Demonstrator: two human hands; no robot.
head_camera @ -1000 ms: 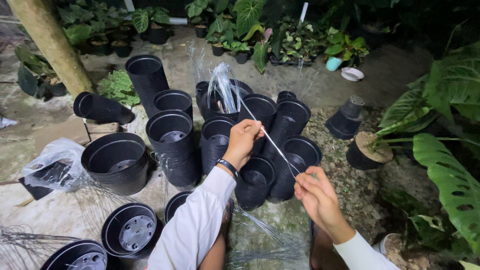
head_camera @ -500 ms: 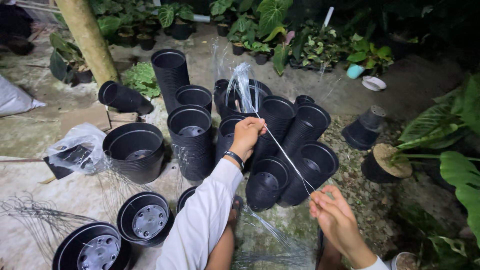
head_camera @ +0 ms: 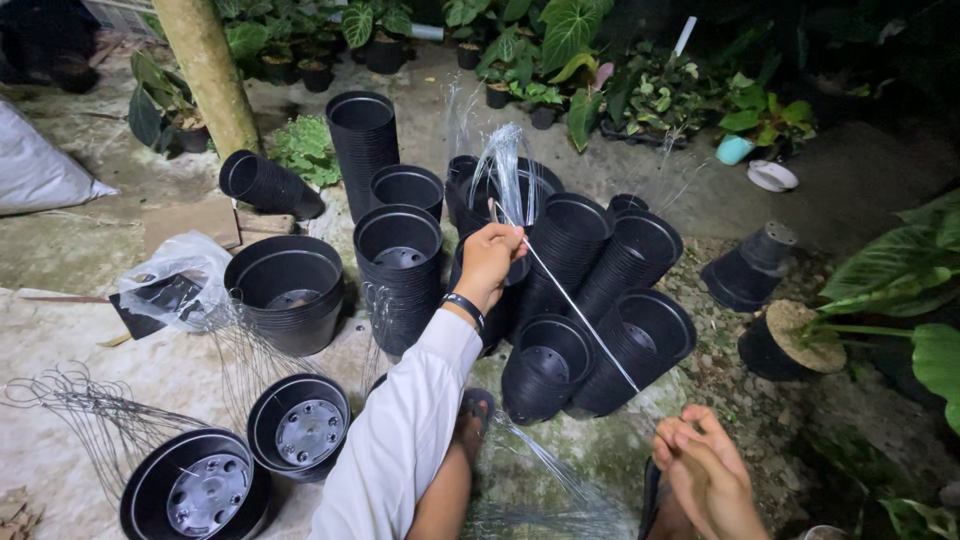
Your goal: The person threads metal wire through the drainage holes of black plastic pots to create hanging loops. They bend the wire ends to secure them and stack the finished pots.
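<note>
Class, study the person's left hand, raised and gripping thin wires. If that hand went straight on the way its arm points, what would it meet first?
Probably the stacked black pots just beyond the left hand, past the wires it grips; depth is hard to judge.

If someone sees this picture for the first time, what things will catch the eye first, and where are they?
In the centre, the left hand holds up a bundle of thin shiny wires, and one wire stretches taut down to the right hand at the bottom right. Behind them stand many stacks of black plastic pots, some upright, some leaning. At the lower left, bent wire hangers lie on the concrete beside two shallow pots.
</note>
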